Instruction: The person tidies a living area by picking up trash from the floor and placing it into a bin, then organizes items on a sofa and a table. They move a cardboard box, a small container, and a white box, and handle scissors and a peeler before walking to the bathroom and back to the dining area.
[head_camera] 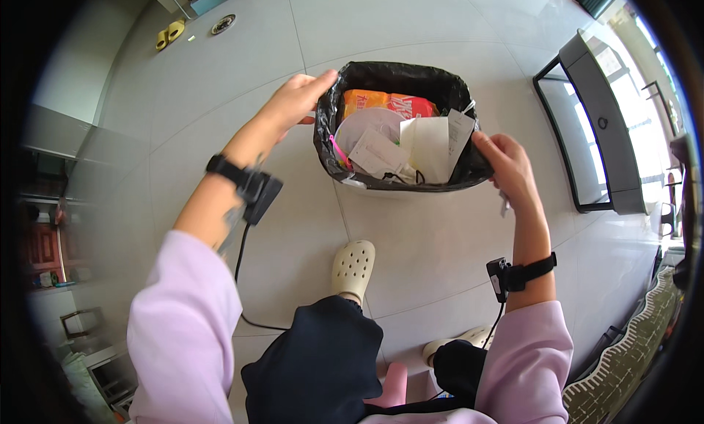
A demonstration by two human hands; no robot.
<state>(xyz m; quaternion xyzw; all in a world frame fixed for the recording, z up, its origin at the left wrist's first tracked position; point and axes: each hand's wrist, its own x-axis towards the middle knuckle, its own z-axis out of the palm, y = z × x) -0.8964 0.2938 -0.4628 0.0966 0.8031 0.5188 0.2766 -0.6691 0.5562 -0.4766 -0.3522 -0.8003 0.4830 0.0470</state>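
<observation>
A bin lined with a black plastic bag (404,71) is held out in front of me, its mouth facing up. My left hand (297,100) grips the left rim, thumb on top of the bag. On the right rim, my right hand (507,162) pinches the bag edge, with a small pale piece hanging below it. Inside lie an orange and red wrapper (389,102), a round translucent lid (366,121), white card tags (379,151), a white paper piece (426,146) and a pink strip (340,151). The bin's lower part is mostly hidden.
Pale tiles (286,204) cover the floor. A grey table with a drawer (597,121) stands at the right. Yellow slippers (169,34) and a round patterned object (223,24) lie far left. Bottom right is a green patterned cloth (627,358). A black cable (242,270) hangs from my left wrist.
</observation>
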